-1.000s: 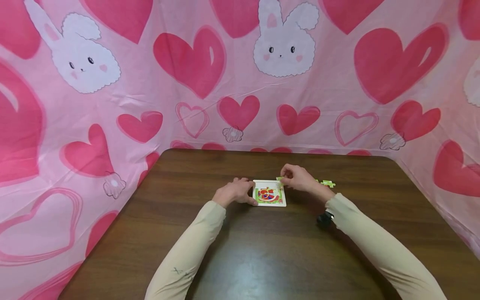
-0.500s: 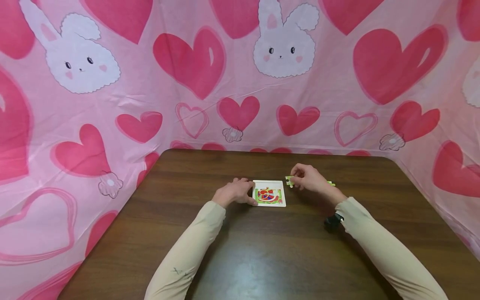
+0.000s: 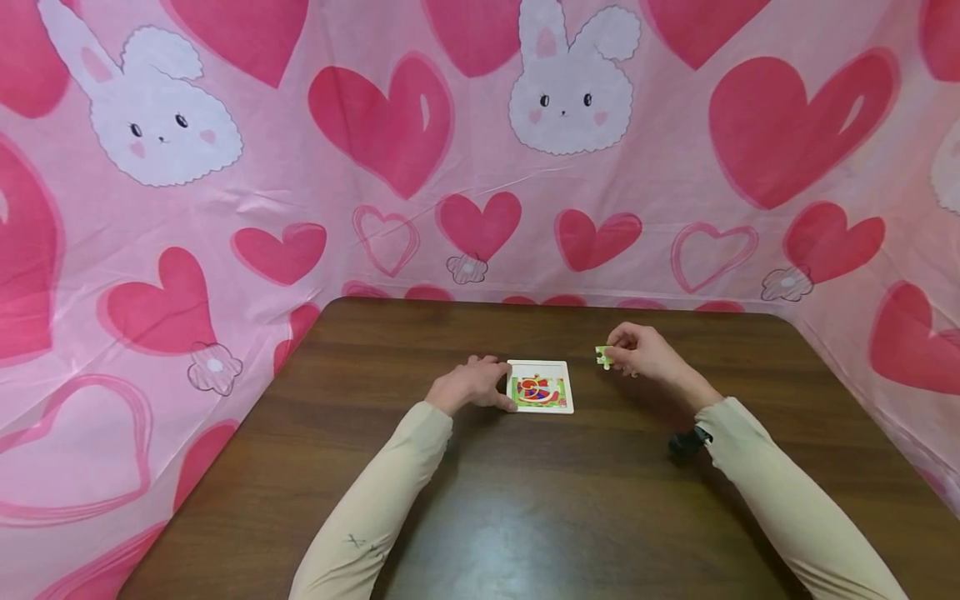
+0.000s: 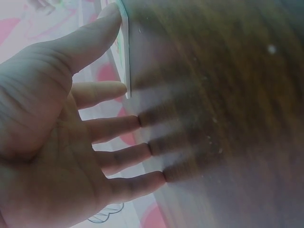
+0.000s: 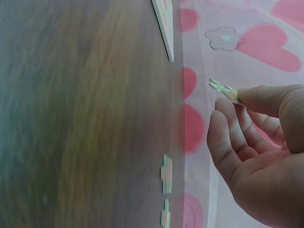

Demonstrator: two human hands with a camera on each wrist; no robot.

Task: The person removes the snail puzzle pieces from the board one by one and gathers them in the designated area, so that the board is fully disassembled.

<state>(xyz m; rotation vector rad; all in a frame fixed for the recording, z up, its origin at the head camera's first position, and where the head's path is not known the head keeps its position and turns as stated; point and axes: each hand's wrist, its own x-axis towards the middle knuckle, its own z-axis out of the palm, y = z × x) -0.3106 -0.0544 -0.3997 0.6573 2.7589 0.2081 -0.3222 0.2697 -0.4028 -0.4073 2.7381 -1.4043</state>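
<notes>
A small white-framed jigsaw board (image 3: pixel 538 368) lies on the table, with a colourful picture in its lower part and a bare pale strip along the top. My left hand (image 3: pixel 471 385) rests at its left side. In the left wrist view the fingers of the left hand (image 4: pixel 52 123) are spread and nearly straight, with thumb and index finger touching the board's edge. To the right of the board, my right hand (image 3: pixel 647 357) pinches a green jigsaw piece (image 3: pixel 603 357) between thumb and fingers. The right wrist view shows this piece (image 5: pixel 222 89) raised off the table.
In the right wrist view a loose jigsaw piece (image 5: pixel 166 174) lies on the table, and another piece (image 5: pixel 165 213) lies beside it. Both are hidden behind the right hand in the head view. A pink heart-patterned cloth (image 3: pixel 540 175) hangs around the brown table (image 3: pixel 525 500).
My right hand has moved right, away from the board's upper right corner, carrying the pinched jigsaw piece. It now covers the loose pieces seen earlier. The left hand has stayed put.
</notes>
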